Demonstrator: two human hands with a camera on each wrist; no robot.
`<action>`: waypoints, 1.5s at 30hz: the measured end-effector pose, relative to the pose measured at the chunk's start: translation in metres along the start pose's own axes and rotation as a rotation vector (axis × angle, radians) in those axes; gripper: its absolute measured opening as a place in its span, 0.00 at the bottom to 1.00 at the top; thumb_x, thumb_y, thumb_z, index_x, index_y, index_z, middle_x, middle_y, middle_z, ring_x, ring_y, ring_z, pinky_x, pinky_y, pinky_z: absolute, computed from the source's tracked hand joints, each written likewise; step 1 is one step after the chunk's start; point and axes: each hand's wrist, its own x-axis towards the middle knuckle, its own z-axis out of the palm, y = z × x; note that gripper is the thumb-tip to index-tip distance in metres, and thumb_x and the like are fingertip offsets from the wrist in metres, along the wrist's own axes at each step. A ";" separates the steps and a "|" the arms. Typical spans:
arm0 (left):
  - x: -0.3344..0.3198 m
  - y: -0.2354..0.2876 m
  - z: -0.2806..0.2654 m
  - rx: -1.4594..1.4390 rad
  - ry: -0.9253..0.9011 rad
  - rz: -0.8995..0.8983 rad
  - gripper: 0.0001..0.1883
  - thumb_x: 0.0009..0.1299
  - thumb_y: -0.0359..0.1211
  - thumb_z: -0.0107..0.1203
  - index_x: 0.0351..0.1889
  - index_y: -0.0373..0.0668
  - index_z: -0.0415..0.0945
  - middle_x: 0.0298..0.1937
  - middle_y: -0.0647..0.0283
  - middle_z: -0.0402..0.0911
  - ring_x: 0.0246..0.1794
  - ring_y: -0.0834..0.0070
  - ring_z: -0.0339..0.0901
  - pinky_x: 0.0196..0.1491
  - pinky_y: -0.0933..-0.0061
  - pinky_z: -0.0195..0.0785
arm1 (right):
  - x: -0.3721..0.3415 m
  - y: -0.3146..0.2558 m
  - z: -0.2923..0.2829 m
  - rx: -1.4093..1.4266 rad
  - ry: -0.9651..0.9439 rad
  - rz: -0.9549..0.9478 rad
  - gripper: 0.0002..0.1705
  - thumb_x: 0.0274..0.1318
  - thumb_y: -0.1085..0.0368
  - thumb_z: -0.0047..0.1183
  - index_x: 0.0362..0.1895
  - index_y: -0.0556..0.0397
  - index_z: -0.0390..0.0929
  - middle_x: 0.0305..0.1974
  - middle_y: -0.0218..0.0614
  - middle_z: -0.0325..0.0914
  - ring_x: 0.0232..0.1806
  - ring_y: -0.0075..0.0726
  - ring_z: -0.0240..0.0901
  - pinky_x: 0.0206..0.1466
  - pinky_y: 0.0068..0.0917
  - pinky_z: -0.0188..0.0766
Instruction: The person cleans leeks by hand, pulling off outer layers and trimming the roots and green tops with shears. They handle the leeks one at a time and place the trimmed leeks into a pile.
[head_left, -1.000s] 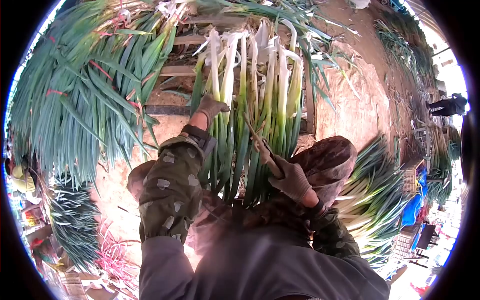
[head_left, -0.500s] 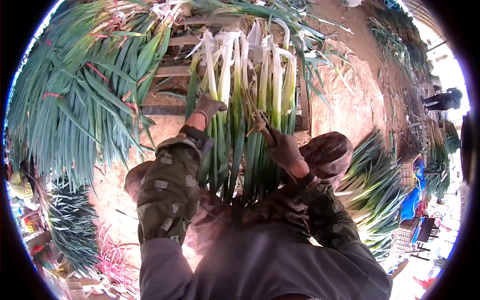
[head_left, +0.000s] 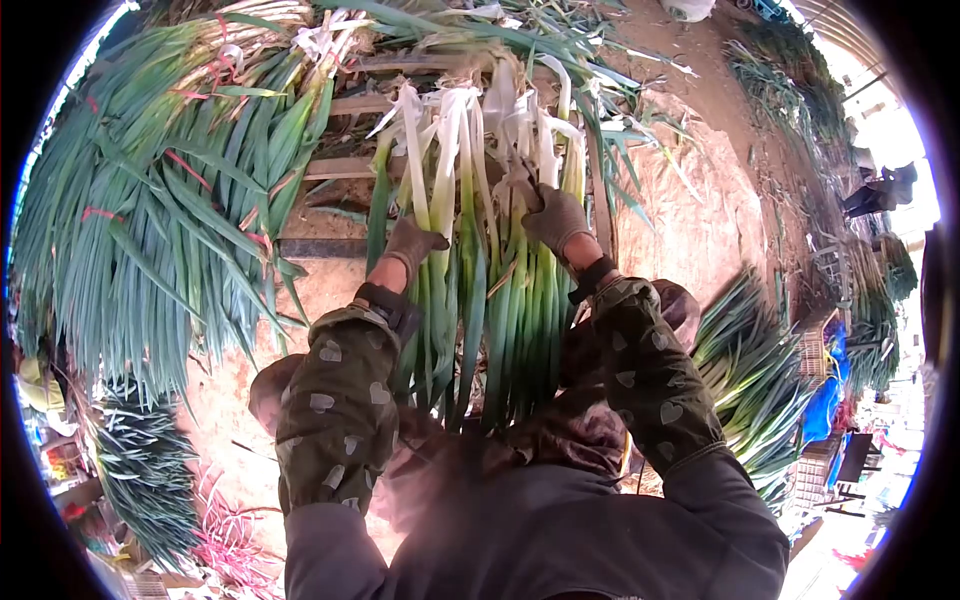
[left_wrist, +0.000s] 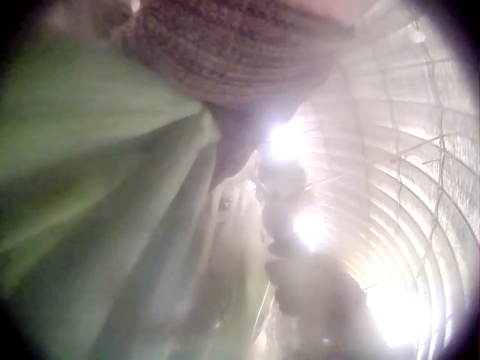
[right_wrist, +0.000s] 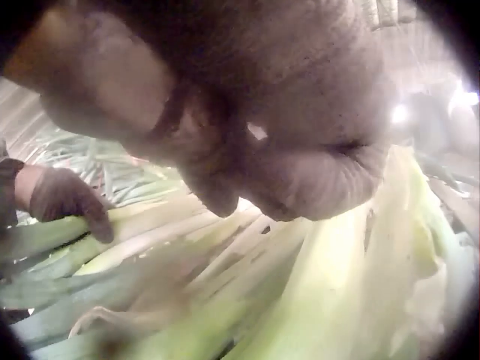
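A row of leeks (head_left: pixel 440 200) lies before the person, white root ends away and green leaves toward the lap. The gloved left hand (head_left: pixel 412 248) grips leeks at the left of the row, where white turns green. In the right wrist view that left hand (right_wrist: pixel 66 201) bends its fingers down over a stalk. Farther up the row, over the white stalks at the right, is the gloved right hand (head_left: pixel 557 220), fingers curled. A thin dark blade-like tool (head_left: pixel 529 172) juts from it; the grip hides the rest. A withered tan leaf strip (head_left: pixel 503 280) lies across the green leaves.
Leeks tied with red strips (head_left: pixel 170 210) are heaped at the left. More leeks (head_left: pixel 750 390) lie by the right knee, beside a brown sheet (head_left: pixel 690 210). Pink ties (head_left: pixel 225 525) lie at the lower left. Wooden slats (head_left: pixel 345 168) show under the row.
The right hand has moved forward from near the right knee to the white stalks. The withered leaf strip it held now lies on the leeks. The left hand has kept its place on the stalks.
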 end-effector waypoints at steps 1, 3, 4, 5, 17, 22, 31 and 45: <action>0.008 -0.010 0.000 -0.004 -0.008 0.006 0.27 0.46 0.29 0.73 0.46 0.31 0.80 0.38 0.53 0.85 0.38 0.63 0.82 0.46 0.66 0.75 | 0.003 0.004 -0.002 0.005 0.031 0.028 0.19 0.46 0.56 0.60 0.39 0.55 0.78 0.34 0.56 0.81 0.41 0.63 0.78 0.45 0.48 0.73; 0.007 -0.007 0.000 -0.007 -0.022 0.014 0.26 0.46 0.29 0.73 0.44 0.32 0.80 0.38 0.53 0.85 0.37 0.63 0.82 0.45 0.66 0.75 | 0.005 0.019 -0.005 0.010 0.058 0.068 0.20 0.43 0.55 0.60 0.39 0.55 0.78 0.34 0.55 0.81 0.39 0.62 0.78 0.44 0.48 0.72; 0.006 -0.006 0.000 0.014 -0.009 -0.002 0.25 0.46 0.29 0.73 0.44 0.32 0.80 0.38 0.53 0.85 0.37 0.64 0.82 0.45 0.66 0.75 | 0.004 0.026 -0.006 0.004 0.062 0.092 0.20 0.43 0.55 0.60 0.38 0.55 0.78 0.33 0.55 0.81 0.39 0.62 0.78 0.44 0.48 0.72; 0.002 0.000 0.001 0.036 0.005 -0.020 0.25 0.46 0.29 0.73 0.44 0.32 0.81 0.38 0.53 0.85 0.37 0.64 0.82 0.45 0.66 0.75 | -0.001 0.029 -0.009 -0.001 0.065 0.115 0.20 0.43 0.55 0.60 0.38 0.55 0.78 0.33 0.55 0.80 0.39 0.62 0.78 0.43 0.48 0.72; -0.038 0.039 -0.002 0.048 0.025 -0.054 0.25 0.46 0.28 0.73 0.44 0.31 0.81 0.37 0.54 0.85 0.35 0.66 0.82 0.43 0.67 0.75 | -0.134 0.038 -0.019 0.190 0.177 0.047 0.27 0.46 0.55 0.63 0.50 0.53 0.75 0.36 0.58 0.80 0.41 0.65 0.77 0.41 0.52 0.72; -0.022 0.023 -0.013 0.055 0.055 -0.003 0.24 0.46 0.30 0.73 0.40 0.28 0.80 0.31 0.56 0.84 0.27 0.69 0.79 0.32 0.68 0.73 | -0.170 0.060 -0.011 0.316 0.022 0.035 0.24 0.51 0.62 0.61 0.52 0.56 0.73 0.32 0.44 0.79 0.34 0.47 0.78 0.39 0.40 0.73; -0.015 -0.002 -0.029 -0.129 -0.067 0.005 0.19 0.53 0.31 0.73 0.42 0.35 0.83 0.31 0.64 0.84 0.27 0.73 0.76 0.36 0.66 0.71 | -0.181 -0.017 -0.006 0.514 -0.113 -0.253 0.34 0.48 0.67 0.63 0.63 0.57 0.70 0.37 0.41 0.80 0.36 0.38 0.79 0.41 0.31 0.75; -0.064 0.016 -0.018 -0.195 0.011 0.091 0.24 0.48 0.32 0.74 0.42 0.33 0.82 0.34 0.58 0.86 0.32 0.71 0.82 0.41 0.69 0.74 | -0.080 -0.096 0.023 0.425 0.005 -0.108 0.23 0.65 0.50 0.52 0.49 0.59 0.78 0.37 0.46 0.82 0.38 0.44 0.80 0.44 0.37 0.74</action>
